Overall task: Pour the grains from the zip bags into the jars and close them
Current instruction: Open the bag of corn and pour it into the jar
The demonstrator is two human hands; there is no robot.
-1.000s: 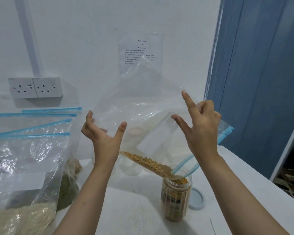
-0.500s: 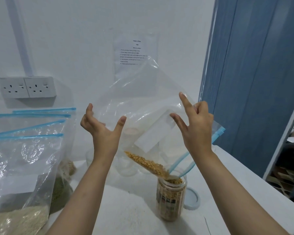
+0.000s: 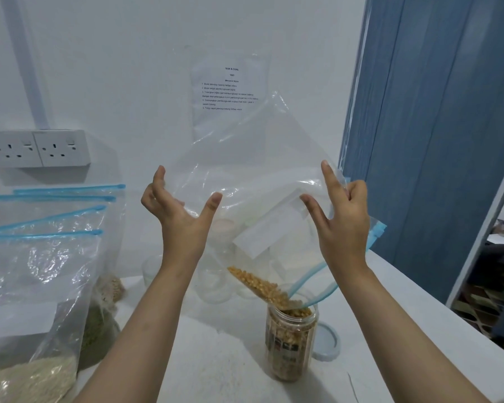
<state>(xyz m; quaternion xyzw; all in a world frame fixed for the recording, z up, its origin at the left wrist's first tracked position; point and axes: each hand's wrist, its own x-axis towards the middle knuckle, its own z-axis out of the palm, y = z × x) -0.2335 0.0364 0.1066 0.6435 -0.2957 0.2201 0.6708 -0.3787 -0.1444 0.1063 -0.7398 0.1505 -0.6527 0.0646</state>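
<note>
Both hands grip one clear zip bag (image 3: pixel 253 181) tilted above one jar.
Left hand (image 3: pixel 184 216) and right hand (image 3: pixel 342 219) pinch its upper part; yellow grains (image 3: pixel 259 286) slide below them into the clear plastic jar (image 3: pixel 290 341).

A plain white wall (image 3: pixel 128 68) fills most of the upper frame under soft, even light. A white conduit strip (image 3: pixel 26 62) runs down it at the upper left to a double wall socket (image 3: pixel 38 148) at mid-left. A printed sheet (image 3: pixel 230 88) in a clear sleeve hangs on the wall at upper centre. A blue panelled folding door (image 3: pixel 425 126) fills the right side. The white table (image 3: pixel 405 324) spans the bottom. At the far right edge a darker room (image 3: pixel 498 257) shows through an opening.
</note>
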